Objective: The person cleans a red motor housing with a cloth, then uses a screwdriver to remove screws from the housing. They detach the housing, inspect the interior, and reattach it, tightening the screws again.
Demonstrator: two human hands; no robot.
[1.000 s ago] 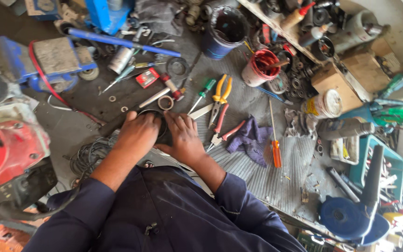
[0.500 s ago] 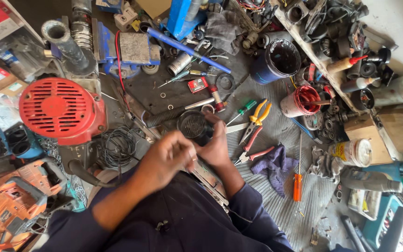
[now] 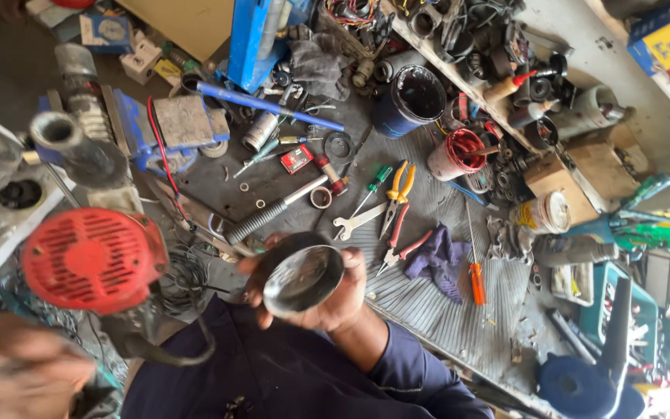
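A ribbed metal floor plate (image 3: 459,310) fills the middle of the frame. On it lie yellow-handled pliers (image 3: 398,194), a spanner (image 3: 358,222), a purple rag (image 3: 437,260) and an orange screwdriver (image 3: 476,275). Toward the upper middle stand a dark bucket (image 3: 410,101) and a red-rimmed tin (image 3: 457,154).

A shiny round metal cup (image 3: 304,278), open face tilted upward, held above the cluttered workbench.

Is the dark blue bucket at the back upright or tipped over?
Upright: the dark blue bucket stands on the bench with its round open mouth facing the camera.
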